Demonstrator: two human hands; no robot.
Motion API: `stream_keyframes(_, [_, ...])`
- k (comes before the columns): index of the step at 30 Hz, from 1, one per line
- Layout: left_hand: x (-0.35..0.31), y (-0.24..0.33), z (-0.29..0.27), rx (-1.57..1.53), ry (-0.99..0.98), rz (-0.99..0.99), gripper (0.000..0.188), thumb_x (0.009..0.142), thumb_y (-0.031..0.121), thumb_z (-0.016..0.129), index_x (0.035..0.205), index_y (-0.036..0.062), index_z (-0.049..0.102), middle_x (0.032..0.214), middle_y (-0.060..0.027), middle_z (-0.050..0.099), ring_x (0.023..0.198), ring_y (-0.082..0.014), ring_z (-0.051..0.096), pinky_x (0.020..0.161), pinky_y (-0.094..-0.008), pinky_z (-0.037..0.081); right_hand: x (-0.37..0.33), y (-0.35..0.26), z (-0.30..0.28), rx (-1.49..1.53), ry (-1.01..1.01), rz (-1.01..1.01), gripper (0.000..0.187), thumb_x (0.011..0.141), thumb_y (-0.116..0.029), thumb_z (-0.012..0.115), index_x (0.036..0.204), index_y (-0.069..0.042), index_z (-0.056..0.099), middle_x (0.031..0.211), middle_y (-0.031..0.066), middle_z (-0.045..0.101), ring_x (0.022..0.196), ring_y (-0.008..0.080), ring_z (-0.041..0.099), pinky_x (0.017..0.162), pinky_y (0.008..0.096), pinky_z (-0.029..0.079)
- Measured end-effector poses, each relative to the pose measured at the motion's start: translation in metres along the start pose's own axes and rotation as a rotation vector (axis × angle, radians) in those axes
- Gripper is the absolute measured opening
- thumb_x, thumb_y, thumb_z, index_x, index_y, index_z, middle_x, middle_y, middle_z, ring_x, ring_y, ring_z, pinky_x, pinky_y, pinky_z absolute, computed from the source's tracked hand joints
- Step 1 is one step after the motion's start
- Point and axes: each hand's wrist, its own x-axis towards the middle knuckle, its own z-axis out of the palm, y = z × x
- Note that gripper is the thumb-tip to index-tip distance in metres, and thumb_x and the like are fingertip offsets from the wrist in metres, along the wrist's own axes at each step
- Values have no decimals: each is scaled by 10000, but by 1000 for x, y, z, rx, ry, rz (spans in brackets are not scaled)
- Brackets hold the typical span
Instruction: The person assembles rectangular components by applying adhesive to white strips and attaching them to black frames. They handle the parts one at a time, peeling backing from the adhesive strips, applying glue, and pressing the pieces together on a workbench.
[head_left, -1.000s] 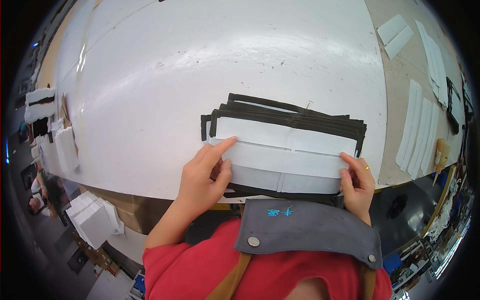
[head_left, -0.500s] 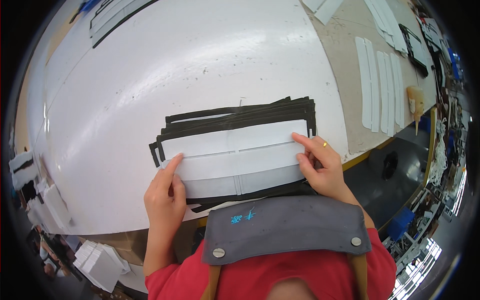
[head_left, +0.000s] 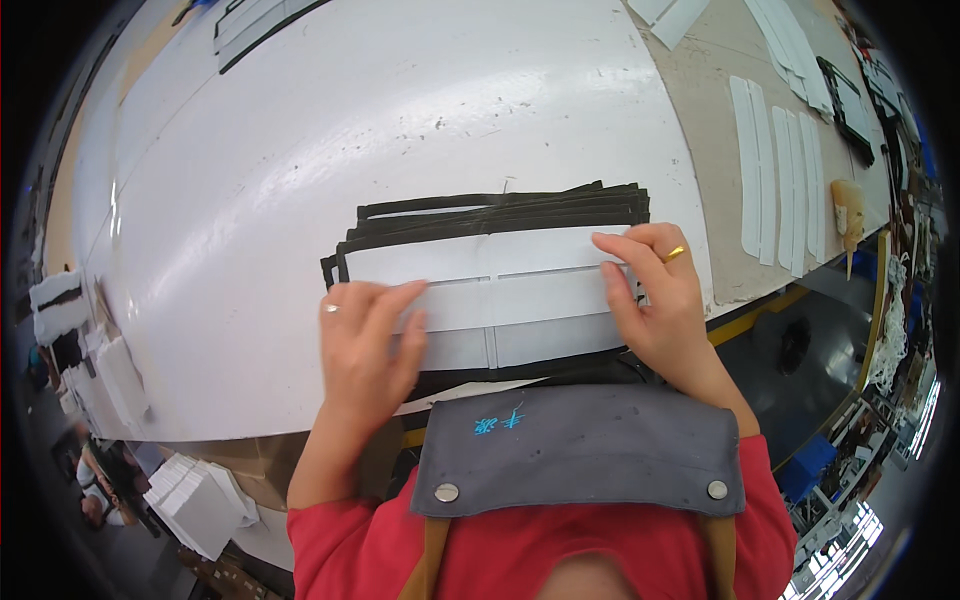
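Note:
A white panel (head_left: 550,295) with narrow slits and a greyer lower strip is uppermost on a stack of flat black-edged pieces (head_left: 500,212), close to my body. My left hand (head_left: 368,335) is over the panel's left part, fingers extended and thumb apart, a little blurred; it holds nothing visible. At the right end, my right hand (head_left: 655,295) has its index finger reaching onto the panel's upper corner and its thumb spread below. Whether these fingertips press on the panel cannot be made out. A dark border runs along the near edge.
Long white strips (head_left: 788,190) lie on the beige board (head_left: 705,180) at right, beside a yellowish bottle with a nozzle (head_left: 848,215). Another black-edged piece (head_left: 262,32) is at the far left of the white table (head_left: 230,250). White sheets are stacked (head_left: 195,505) below the table's near left edge.
My left hand has moved from the panel's left edge inward to the right, over its surface. My right hand stays at the right end with fingers spread wider. The whole view has shifted slightly.

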Motion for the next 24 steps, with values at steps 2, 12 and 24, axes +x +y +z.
stream_keyframes(2, [5,8,11,-26,-43,144,326,713,71,633,1038,80,605,1034,-46,561,964,-219,515,868,-392,336,10,-10,15,51,-20,-126,192,734,-23,614,924,-23,588,896,78,540,838,258,519,718,342,435])
stream_keyframes(12, [16,15,27,102,-114,311,402,649,46,644,1047,88,603,1136,-5,567,1073,-171,504,980,-390,301,33,-2,45,1,-80,-146,155,741,-73,623,866,-47,534,867,82,513,812,245,481,726,346,381])
stream_keyframes(24, [26,0,33,76,-48,475,229,692,115,606,916,69,615,1049,-24,581,951,-139,527,868,-349,343,48,1,42,213,-264,-10,114,712,-29,621,785,-81,549,778,34,506,787,213,470,730,335,343])
